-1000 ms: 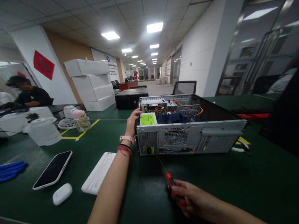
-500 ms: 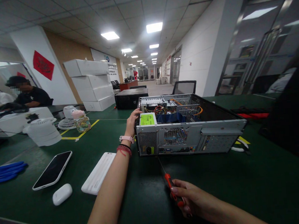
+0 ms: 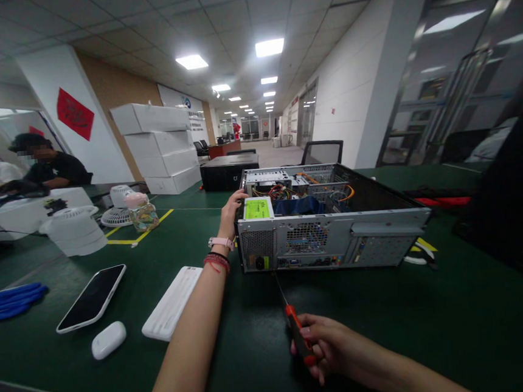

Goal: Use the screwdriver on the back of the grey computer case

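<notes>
Aim red-and-black screwdriver [image 3: 294,322] squarely, pinched in right grip [image 3: 323,340]; steady open grey metal computer case [image 3: 338,232], clasped by left grip [image 3: 232,212].

White ceiling panels [image 3: 270,47] glow with slight haze; the green counter [image 3: 250,337] lies dim beneath, faintly sheened, and wide-angle distortion slants the glass door [image 3: 453,81] at right.

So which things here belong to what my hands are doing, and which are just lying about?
Apparently in use:
- screwdriver, in the right hand
- open computer case, left hand at its corner

Probably lying about:
- phone
- small white case
- blue bundle
- pink-topped jar
</notes>
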Tool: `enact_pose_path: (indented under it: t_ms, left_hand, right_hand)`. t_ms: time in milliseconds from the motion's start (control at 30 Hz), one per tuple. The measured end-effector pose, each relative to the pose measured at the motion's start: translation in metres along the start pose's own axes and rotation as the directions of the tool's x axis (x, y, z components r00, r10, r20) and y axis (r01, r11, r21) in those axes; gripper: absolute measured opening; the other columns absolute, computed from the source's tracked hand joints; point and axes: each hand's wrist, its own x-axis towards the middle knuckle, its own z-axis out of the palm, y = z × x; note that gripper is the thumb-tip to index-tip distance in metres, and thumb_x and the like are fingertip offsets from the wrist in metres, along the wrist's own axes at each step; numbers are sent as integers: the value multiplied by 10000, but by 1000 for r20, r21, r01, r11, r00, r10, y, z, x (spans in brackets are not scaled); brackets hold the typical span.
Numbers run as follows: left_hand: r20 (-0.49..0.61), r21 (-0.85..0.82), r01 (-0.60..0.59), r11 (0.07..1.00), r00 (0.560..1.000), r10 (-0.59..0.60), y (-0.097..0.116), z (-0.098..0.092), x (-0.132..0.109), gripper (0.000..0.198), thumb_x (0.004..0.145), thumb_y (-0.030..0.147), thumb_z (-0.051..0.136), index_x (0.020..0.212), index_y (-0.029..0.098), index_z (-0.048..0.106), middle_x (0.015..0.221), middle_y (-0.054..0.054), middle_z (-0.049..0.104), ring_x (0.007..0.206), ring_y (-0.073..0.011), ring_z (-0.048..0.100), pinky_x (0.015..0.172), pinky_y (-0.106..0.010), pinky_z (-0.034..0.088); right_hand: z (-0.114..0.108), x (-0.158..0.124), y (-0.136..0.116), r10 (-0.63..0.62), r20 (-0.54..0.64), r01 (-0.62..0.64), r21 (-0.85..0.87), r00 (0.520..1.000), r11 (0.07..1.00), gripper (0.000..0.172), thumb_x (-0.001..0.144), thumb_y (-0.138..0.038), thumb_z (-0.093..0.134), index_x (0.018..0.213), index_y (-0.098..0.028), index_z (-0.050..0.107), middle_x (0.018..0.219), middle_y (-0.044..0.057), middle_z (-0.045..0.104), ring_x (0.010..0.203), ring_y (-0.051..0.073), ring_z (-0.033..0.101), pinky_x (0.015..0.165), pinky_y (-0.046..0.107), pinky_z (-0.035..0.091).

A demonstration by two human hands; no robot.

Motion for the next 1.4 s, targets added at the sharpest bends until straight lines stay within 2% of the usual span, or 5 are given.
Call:
enact_pose_path:
  t_ms: [133, 333, 1033, 1200, 1400]
  left_hand:
    - [10, -5, -1, 1000, 1000, 1, 1, 0, 0, 304, 788, 254, 364, 875, 157, 639, 1246, -75, 577, 1228, -220, 472, 1080, -332, 282]
    - [0, -14, 11, 1000, 1000, -11, 0, 0, 0, 301, 771, 246, 368, 871, 155, 637, 1257, -79, 568, 1217, -227, 481, 1081, -342, 279]
    - [-9, -49, -6, 999, 1000, 5, -2, 0, 1, 293, 763, 235, 373, 857, 144, 635, 1237, -88, 583, 1222, -236, 475, 1077, -361, 292]
    - [2, -41, -7, 999, 1000, 7, -1, 0, 0, 295, 774, 219, 369, 866, 151, 641, 1243, -74, 582, 1225, -231, 474, 1083, -364, 288]
    - [-11, -31, 4, 1000, 1000, -5, -2, 1, 1, 294, 774, 203, 364, 859, 149, 641, 1248, -73, 577, 1225, -227, 473, 1078, -351, 291]
  right_hand:
    - [-1, 1, 0, 10, 59, -10, 9, 998, 1000, 333, 705, -300, 583, 964, -201, 400, 847, 51, 668, 617, 145, 647, 509, 220, 438]
    - [-2, 1, 0, 10, 67, -10, 1, 998, 1000, 306, 715, -307, 565, 959, -195, 417, 856, 44, 664, 605, 132, 643, 507, 211, 420]
    - [3, -4, -4, 22, 3, -21, -56, 1000, 998, 527, 664, -366, 728, 1070, -204, 435, 770, -35, 572, 547, 85, 599, 464, 183, 437]
    - [6, -5, -4, 13, -5, -13, -80, 1000, 997, 533, 668, -384, 720, 1082, -194, 443, 719, -40, 559, 565, 99, 608, 458, 178, 451]
    - [7, -8, -5, 13, 6, -13, -84, 1000, 996, 493, 700, -363, 697, 1095, -183, 464, 814, -4, 591, 623, 114, 638, 472, 175, 465]
